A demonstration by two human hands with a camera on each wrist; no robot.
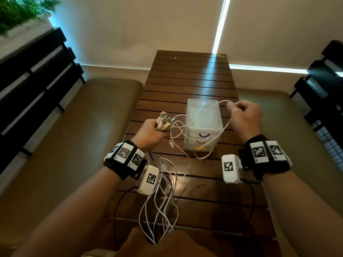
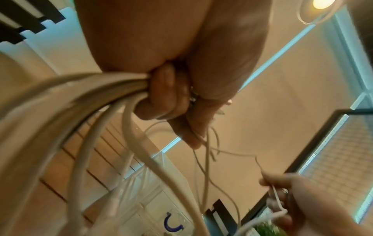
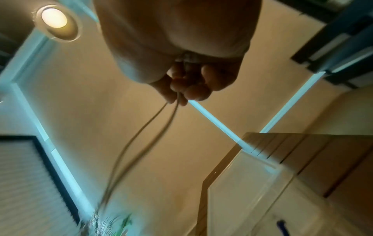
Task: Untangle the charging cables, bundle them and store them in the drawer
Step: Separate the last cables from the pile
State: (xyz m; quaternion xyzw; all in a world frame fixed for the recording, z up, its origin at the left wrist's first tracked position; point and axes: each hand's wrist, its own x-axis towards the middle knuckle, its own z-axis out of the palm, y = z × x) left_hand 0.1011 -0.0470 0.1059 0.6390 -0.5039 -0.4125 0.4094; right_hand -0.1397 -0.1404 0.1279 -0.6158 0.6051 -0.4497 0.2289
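1. At the far left of the head view a green plant is cut off by the picture's edge, and dark slatted seat backs run out of view beside a tan bench cushion.
2. The left hand is raised over the left edge of the slatted wooden table, its fingers curled tight round a bunch of white charging cables. The plug ends stick up out of the fist; their types are too small to tell.
3. Below the fist the cables hang in long loops past the wrist camera toward the lower edge of the picture, where their lowest part is hidden behind something dark and unclear. How many cables there are cannot be counted; in the left wrist view they are blurred.
4. A translucent plastic drawer unit stands on the table between the hands, with purple, red and yellow handles on its front. All drawers look closed, though the cloudy plastic hides what is inside.
5. One thin cable strand arches over the unit's top and hangs down in front of it.
6. The right hand pinches that strand, fingers curled on it. The right wrist view is motion-blurred, so the strand's lower run dissolves.
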